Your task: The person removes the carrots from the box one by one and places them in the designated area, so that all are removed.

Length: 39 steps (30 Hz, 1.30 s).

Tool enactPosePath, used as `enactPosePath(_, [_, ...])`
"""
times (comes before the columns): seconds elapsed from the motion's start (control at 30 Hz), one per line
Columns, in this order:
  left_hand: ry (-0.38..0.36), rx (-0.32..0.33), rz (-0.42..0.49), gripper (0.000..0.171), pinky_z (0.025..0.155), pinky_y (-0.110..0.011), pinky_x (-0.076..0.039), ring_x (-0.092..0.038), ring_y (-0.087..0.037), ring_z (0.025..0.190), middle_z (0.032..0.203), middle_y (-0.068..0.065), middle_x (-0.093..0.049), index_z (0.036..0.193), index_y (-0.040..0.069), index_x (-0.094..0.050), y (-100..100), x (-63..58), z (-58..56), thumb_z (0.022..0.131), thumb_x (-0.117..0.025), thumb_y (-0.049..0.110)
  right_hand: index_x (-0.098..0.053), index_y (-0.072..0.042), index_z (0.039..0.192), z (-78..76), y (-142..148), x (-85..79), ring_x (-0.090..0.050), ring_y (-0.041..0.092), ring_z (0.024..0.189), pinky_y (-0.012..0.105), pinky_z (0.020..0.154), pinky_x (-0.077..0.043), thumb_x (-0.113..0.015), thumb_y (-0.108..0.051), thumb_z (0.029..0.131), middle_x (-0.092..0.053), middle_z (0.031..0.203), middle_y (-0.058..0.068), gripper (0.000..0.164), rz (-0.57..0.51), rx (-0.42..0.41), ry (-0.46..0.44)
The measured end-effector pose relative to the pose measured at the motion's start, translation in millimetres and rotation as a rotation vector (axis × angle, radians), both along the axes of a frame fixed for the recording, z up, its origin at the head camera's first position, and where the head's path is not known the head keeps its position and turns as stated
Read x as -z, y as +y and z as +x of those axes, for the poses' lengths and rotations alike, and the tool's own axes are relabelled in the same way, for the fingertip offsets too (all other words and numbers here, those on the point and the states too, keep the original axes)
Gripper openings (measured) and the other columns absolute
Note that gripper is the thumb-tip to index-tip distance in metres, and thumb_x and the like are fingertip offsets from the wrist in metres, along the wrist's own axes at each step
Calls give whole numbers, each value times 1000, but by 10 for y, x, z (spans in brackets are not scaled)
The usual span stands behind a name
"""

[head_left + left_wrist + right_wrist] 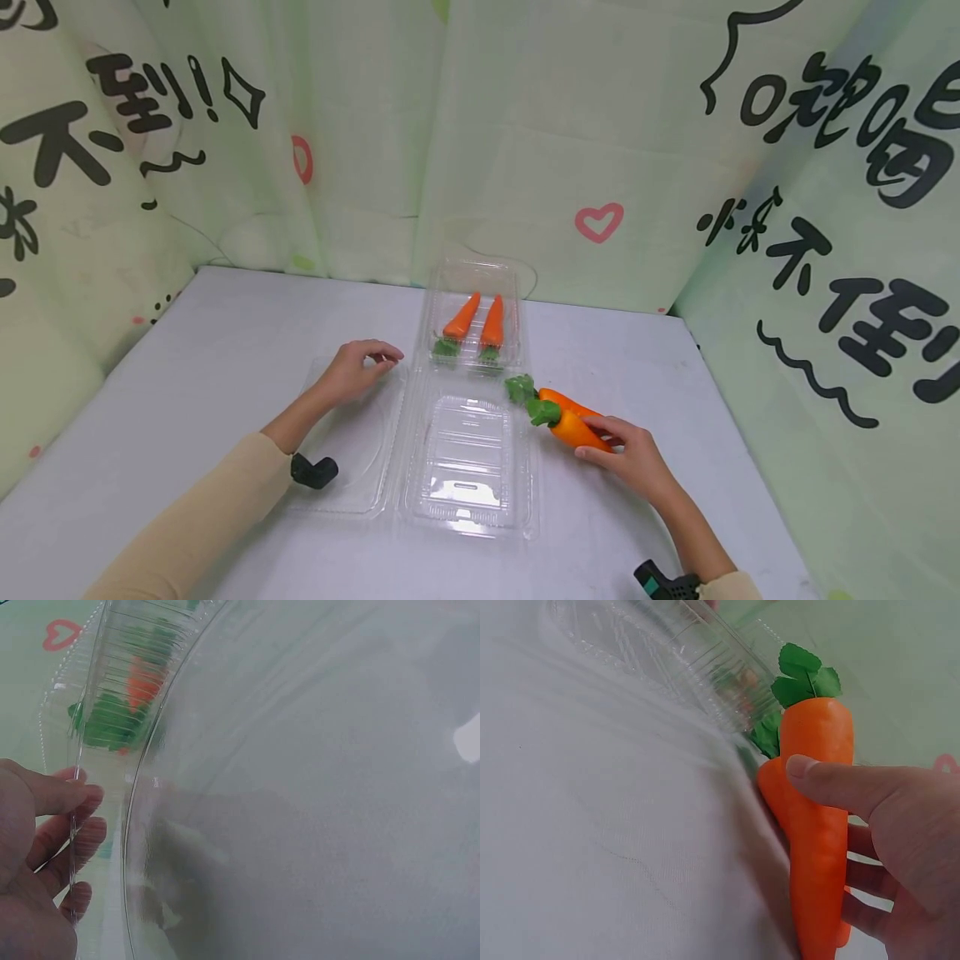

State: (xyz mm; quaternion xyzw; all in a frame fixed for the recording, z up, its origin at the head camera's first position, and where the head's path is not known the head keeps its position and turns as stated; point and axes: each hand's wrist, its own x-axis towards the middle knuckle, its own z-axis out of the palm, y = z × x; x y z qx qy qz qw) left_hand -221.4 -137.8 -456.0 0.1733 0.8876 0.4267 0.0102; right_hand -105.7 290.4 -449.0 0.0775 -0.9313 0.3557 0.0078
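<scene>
Two orange toy carrots (572,421) lie near the table's (187,358) right edge, gripped by the right hand (628,456). Just left sits an open clear clamshell box (465,467) holding two more carrots (476,321). The left hand (356,369) pinches a flat clear lid (352,450).

Two carrots (476,321) in clamshell box (468,454)

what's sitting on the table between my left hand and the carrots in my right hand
The open clear clamshell box, two carrots in its far half; head view shows it. Left hand, right hand.
</scene>
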Motion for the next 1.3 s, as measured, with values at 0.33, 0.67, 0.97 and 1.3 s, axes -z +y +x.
enactPosePath(0.33, [12,4,1,19,80,-32,-47,-60,-21,90,103,-8,-71,108,6,-71,-11,9,-3,92,-62,4,-66,-9,123,-5,-8,-2,-61,21,95,23,79,-54,-80,-28,78,-69,117,11,50,26,16,-24])
enactPosePath(0.67, [7,-2,-8,19,81,-34,-47,-60,-20,91,103,-7,-71,108,7,-71,-4,13,-10,92,-62,5,-67,-10,122,-21,13,8,-59,19,94,20,78,-52,-80,-29,77,-68,117,11,50,38,23,-59])
enactPosePath(0.97, [20,1,0,19,80,-33,-48,-61,-20,90,102,-7,-71,108,6,-71,-11,11,-2,92,-62,4,-69,-13,118,-28,-5,39,-57,19,94,23,79,-50,-81,-27,77,-67,119,11,45,90,22,-77])
enactPosePath(1.3, [11,4,1,19,81,-35,-48,-61,-21,90,103,-8,-71,108,6,-71,-11,-13,3,91,-62,4,-70,-17,115,-45,-14,60,-59,20,101,25,85,-52,-78,-15,80,-67,120,7,37,106,-24,-51])
